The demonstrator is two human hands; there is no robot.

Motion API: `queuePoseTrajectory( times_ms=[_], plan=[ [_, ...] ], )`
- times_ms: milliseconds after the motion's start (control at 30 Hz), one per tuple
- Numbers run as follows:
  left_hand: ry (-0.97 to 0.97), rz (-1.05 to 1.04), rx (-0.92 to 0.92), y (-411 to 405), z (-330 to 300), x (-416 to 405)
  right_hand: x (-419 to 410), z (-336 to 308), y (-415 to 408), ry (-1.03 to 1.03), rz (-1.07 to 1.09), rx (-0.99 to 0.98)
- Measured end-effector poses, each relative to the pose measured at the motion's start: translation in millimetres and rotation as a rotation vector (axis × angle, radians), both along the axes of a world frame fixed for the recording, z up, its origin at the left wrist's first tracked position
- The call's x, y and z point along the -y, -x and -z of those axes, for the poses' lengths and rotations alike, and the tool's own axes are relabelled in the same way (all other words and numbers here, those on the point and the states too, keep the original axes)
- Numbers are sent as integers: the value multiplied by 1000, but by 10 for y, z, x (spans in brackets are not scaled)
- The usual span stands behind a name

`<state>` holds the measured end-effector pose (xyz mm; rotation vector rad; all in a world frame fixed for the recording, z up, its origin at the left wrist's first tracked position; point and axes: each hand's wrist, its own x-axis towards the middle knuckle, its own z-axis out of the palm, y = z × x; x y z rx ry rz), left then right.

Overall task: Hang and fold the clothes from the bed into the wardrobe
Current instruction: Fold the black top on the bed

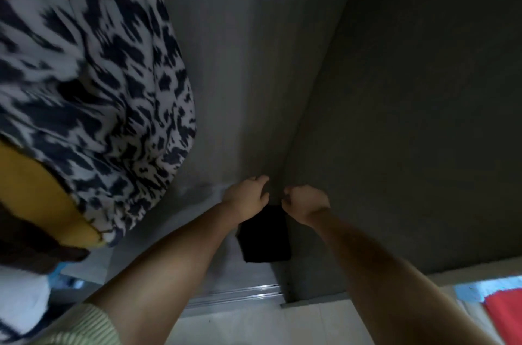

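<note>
Both hands inside the wardrobe (282, 62). Left hand (248, 197) and right hand (303, 203) curled, fingers gripping a dark folded garment (265, 237) hanging just below the knuckles. Left of the fingers, patterned dress (84, 76) and yellow garment (42, 197) already hung. Behind the right forearm, red cloth (505, 313) apparently on the bed, likely not yet put away. Mid-task.

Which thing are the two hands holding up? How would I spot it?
Find the big black-and-white patterned garment hanging on the left, then look right along the grey wardrobe panel to the left hand and right hand. Between them hangs a small black cloth, the only plain, pattern-free dark piece there.
</note>
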<state>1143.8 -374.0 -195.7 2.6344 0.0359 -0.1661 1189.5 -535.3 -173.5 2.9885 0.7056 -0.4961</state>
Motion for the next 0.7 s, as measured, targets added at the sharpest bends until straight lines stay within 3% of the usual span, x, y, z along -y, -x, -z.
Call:
queuePoseTrajectory(
  times_ms=[233, 700],
  plan=[
    [8, 62, 38, 326, -788, -43, 8, -734, 487, -63, 80, 89],
    [-139, 323, 53, 930, -1135, 568, 733, -873, 1560, -94, 326, 105]
  ],
)
